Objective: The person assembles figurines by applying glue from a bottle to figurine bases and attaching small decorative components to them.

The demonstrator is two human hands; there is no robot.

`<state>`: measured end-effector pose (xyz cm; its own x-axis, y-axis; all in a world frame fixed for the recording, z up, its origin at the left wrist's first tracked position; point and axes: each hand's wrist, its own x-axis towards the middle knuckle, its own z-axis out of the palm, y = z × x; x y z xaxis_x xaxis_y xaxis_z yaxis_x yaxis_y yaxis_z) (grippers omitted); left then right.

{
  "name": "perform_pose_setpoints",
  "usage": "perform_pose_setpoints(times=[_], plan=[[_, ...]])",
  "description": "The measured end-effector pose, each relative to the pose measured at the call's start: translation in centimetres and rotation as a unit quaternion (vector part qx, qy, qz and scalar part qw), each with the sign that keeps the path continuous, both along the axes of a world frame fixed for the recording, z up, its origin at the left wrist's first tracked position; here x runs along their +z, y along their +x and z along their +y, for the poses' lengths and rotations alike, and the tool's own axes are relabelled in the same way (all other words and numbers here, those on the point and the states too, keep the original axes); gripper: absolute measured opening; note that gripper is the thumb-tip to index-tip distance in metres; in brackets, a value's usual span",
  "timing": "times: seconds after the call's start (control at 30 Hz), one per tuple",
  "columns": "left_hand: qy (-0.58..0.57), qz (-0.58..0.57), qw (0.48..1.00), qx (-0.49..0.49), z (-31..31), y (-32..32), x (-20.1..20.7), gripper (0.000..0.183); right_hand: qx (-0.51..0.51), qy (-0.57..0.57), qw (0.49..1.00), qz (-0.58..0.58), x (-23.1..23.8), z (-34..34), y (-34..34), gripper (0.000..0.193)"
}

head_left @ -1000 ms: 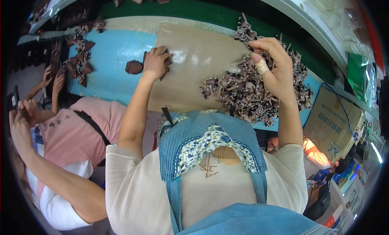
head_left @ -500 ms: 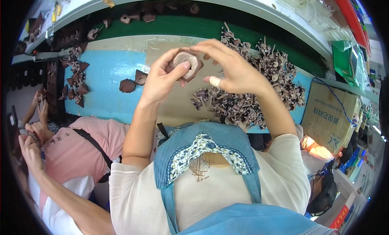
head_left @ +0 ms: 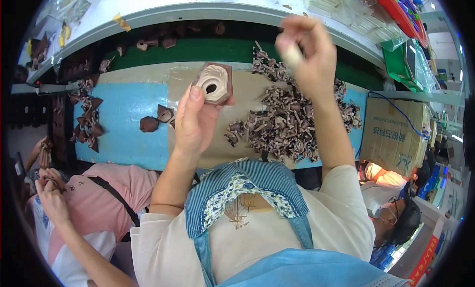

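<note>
A brown, angular-rimmed piece (head_left: pixel 220 79) with a cream, ridged inside and a dark hole is held up over the table. My left hand (head_left: pixel 197 113) is closed on its left and lower sides, thumb on the rim, the pale side facing me. Further right and higher, my right hand (head_left: pixel 312 54) is raised in front of the shelf edge, apart from the piece. Its fingers look bent but are smeared by motion, with a white covering on one. Below it spreads a large heap of small brown and cream parts (head_left: pixel 287 123).
Two or so brown pieces (head_left: pixel 149 123) lie on the blue table (head_left: pixel 123 104) left of my left hand. More brown parts (head_left: pixel 88 113) line its left end. A shelf (head_left: pixel 198 12) spans the far side. A cardboard box (head_left: pixel 393 133) stands right. Co-workers sit on both sides.
My right hand has left the piece and swung up and right toward the shelf edge. My left hand has tilted the piece, so its hole now shows.
</note>
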<state>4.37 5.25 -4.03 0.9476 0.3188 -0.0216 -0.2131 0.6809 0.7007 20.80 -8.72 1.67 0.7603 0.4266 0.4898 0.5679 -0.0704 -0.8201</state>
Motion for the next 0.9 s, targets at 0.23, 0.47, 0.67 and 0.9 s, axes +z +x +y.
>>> perform_pose_setpoints(times=[0.23, 0.47, 0.67, 0.9], plan=[[-0.014, 0.059, 0.997, -0.041, -0.5, -0.9, 1.2, 0.049, -0.172, -0.109, 0.965, -0.165, -0.4, 6.0, 8.0, 0.038], [0.197, 0.047, 0.977, -0.061, -1.0, -1.7, 2.6, 0.061, 0.083, -0.068, 0.994, -0.027, 1.6, -1.2, 0.3, 0.032], [0.200, 0.038, 0.974, -0.096, -2.9, -1.7, 3.2, 0.063, 0.128, -0.152, 0.979, -0.050, 5.0, -7.2, -5.5, 0.037], [0.191, 0.037, 0.971, -0.139, -4.3, -2.1, 3.9, 0.063, 0.124, -0.184, 0.966, -0.131, 6.6, -8.3, -8.3, 0.032]])
